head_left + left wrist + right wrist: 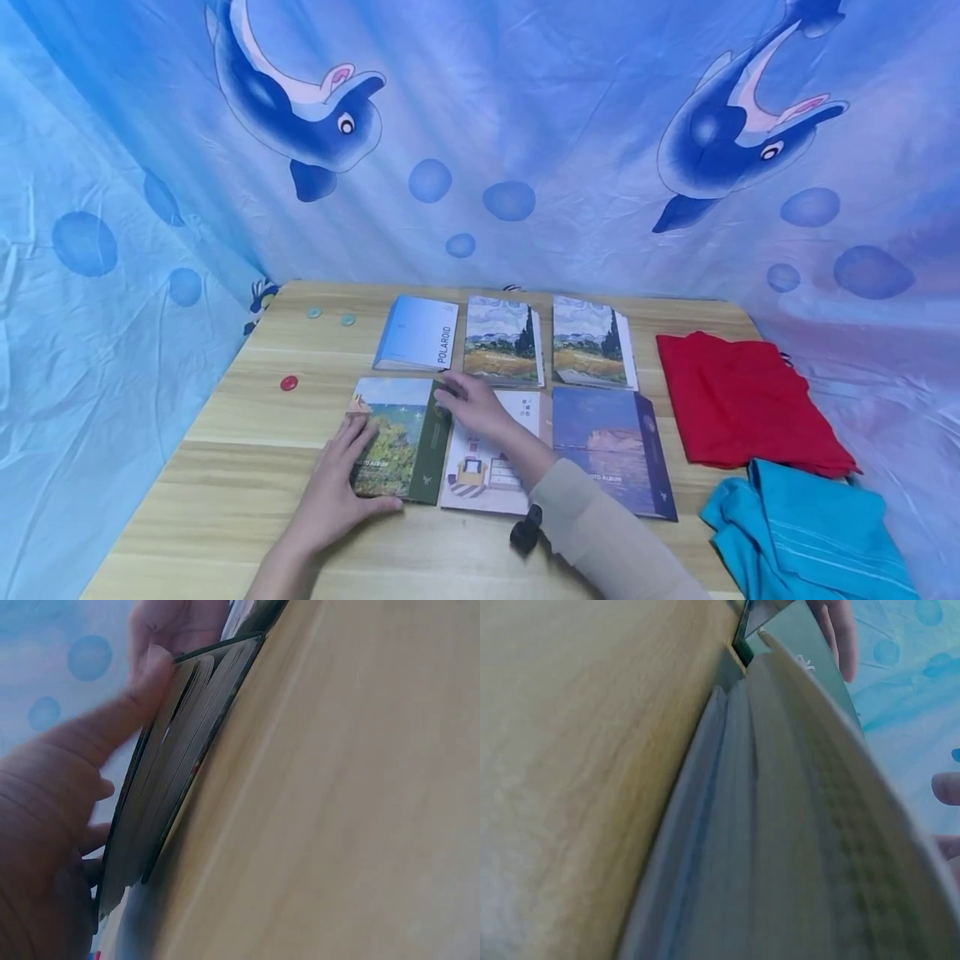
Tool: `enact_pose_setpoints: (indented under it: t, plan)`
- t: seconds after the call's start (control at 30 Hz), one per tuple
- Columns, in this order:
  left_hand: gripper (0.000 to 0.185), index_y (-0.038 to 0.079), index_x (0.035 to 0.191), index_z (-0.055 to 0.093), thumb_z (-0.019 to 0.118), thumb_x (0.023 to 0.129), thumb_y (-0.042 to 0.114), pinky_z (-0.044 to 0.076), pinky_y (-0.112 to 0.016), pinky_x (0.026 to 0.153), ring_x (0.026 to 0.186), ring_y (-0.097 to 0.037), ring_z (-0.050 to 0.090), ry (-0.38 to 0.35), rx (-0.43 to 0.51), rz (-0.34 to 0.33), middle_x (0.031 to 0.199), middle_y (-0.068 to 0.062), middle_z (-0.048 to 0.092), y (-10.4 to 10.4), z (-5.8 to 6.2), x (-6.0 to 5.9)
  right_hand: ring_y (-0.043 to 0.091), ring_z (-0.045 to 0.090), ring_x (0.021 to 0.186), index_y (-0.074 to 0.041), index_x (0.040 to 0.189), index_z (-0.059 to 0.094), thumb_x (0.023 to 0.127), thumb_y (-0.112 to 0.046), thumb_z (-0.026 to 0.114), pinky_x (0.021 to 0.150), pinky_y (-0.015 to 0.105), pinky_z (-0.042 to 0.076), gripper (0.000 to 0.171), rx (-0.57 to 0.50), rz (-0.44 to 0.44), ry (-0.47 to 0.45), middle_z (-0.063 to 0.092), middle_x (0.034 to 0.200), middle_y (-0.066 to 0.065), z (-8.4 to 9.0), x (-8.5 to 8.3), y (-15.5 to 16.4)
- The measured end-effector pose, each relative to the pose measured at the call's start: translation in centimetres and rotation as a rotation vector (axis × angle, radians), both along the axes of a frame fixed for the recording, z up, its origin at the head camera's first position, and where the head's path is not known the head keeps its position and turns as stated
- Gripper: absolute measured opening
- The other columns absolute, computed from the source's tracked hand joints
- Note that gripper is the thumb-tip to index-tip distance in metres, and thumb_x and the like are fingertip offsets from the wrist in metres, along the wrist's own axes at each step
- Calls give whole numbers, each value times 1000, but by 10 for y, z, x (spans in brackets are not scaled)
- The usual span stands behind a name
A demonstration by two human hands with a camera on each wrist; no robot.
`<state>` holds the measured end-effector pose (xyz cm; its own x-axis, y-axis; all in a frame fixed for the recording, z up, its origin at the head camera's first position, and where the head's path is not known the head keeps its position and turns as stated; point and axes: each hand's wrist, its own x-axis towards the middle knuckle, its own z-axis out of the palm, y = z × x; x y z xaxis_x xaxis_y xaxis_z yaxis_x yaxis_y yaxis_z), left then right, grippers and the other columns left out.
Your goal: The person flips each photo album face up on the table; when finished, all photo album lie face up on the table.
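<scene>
A photo album [393, 467] with a painted coast on its cover and a dark green strip on its right lies at the front left of the table. My left hand [337, 483] rests against its left side, fingers on the cover edge and thumb stretched along the near edge. In the left wrist view the thumb [124, 720] lies straight along the album's upper cover, above its page edges [169, 765]. My right hand [476, 408] reaches over the white illustrated album [510, 487], its bent fingers touching the green strip near the far right corner.
A purple seascape album [600, 442] lies on the right. Behind stand a blue POLAROID album [416, 333] and two landscape albums [498, 333]. Red cloth [742, 400] and teal cloth [817, 525] lie on the far right. A red button [288, 383] and two green buttons [348, 319] lie left.
</scene>
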<state>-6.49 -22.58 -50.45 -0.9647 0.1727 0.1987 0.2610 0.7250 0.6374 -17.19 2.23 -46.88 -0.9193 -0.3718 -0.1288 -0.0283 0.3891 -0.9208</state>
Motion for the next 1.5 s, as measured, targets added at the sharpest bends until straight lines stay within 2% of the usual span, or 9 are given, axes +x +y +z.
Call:
enact_pose_setpoints:
  t: [0.23,0.43,0.77,0.9,1.0,1.1,1.23,1.4,1.5]
  plan:
    - [117,4,148,49,92,55,59,18,-69,115,151,-43,19,3,-64,-7,164,-17,28,-1,-3,0,36,49,135,-15,155,43,105,-38,53,112,50,42,55,134,74,81,37,160,11,-2,1,-3]
    - [112,8,150,48,95,58,49,20,-70,114,151,-42,21,-54,84,-45,165,-13,26,-5,-1,6,34,45,138,-17,150,50,104,-34,57,112,53,40,50,129,19,155,46,153,11,2,8,-6]
    - [87,11,154,42,86,80,23,17,-75,111,145,-51,25,-99,287,-133,163,-20,27,-2,5,10,27,52,134,-8,145,53,97,-7,59,110,39,45,49,-278,-159,84,55,144,10,17,8,-12]
    - [82,8,155,39,79,84,10,23,-42,121,145,-53,22,-120,385,-176,162,-24,27,1,9,10,31,47,139,-7,147,50,93,1,56,112,37,43,54,-393,-145,77,48,151,14,24,10,-12]
    - [78,3,156,34,72,88,1,23,-16,114,147,-44,21,-170,538,-241,162,-27,24,3,10,9,32,43,142,-5,148,46,93,4,55,115,36,38,57,-455,-107,86,43,154,17,26,9,-11]
    - [75,-2,157,28,65,91,-4,28,-16,112,147,-24,32,-220,697,-304,160,-33,21,6,9,8,31,39,145,-4,150,43,95,4,57,117,36,34,58,-493,-50,93,39,156,18,26,6,-9]
    - [74,-8,156,21,62,95,0,33,-18,111,137,-2,43,-272,848,-348,158,-40,15,9,8,9,30,36,146,-5,152,41,98,-2,62,119,37,32,58,-485,12,106,39,157,19,26,4,-7]
    - [81,-7,158,17,65,99,22,35,-19,111,137,-2,43,-296,942,-344,160,-37,11,12,11,12,26,39,145,-11,153,41,98,-10,67,117,35,36,61,-457,38,103,41,157,14,28,3,-6]
    - [73,-5,159,15,51,106,29,33,-20,112,138,-2,40,-286,953,-342,163,-22,21,14,15,13,26,42,143,-13,153,42,97,-11,69,114,35,40,63,-443,33,95,43,156,13,29,4,-8]
